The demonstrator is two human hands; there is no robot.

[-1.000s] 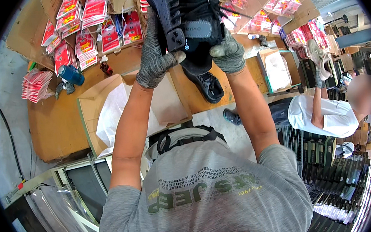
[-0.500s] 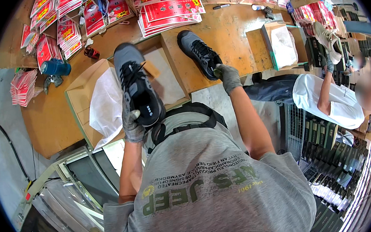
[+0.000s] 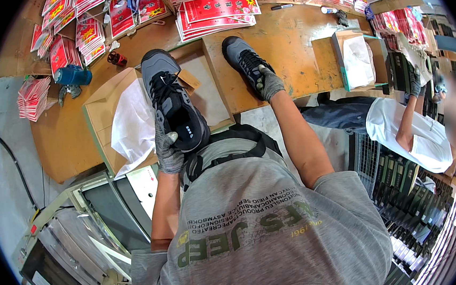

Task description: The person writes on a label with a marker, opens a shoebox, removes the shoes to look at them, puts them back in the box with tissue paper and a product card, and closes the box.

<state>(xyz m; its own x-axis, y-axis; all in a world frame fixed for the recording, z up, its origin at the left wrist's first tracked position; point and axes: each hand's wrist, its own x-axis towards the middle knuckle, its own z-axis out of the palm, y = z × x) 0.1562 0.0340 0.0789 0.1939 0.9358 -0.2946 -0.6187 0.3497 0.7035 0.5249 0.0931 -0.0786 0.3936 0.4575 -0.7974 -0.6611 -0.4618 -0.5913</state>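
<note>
My left hand (image 3: 167, 149), in a grey glove, grips a grey and black lace-up shoe (image 3: 168, 93) at its heel, thumb by the opening. That shoe is held above an open shoebox (image 3: 214, 84), toe pointing away from me. White tissue paper (image 3: 131, 123) drapes over the box's left part and near edge. On the right, my gloved right hand (image 3: 270, 83) is closed round the heel end of a matching shoe (image 3: 244, 57). This second shoe is over the wooden table (image 3: 285, 47), right of the box. The undersides of both shoes are hidden.
Red printed packets (image 3: 218, 12) lie stacked along the back. A blue mug-like container (image 3: 73, 75) stands at the left. Another open box with white paper (image 3: 357, 60) is at the right. A co-worker in a white shirt (image 3: 403, 128) stands there, holding a pale shoe.
My right hand has moved forward along its shoe, from the heel edge to a fuller grip. The left shoe has shifted slightly, and the whole view has turned a little.
</note>
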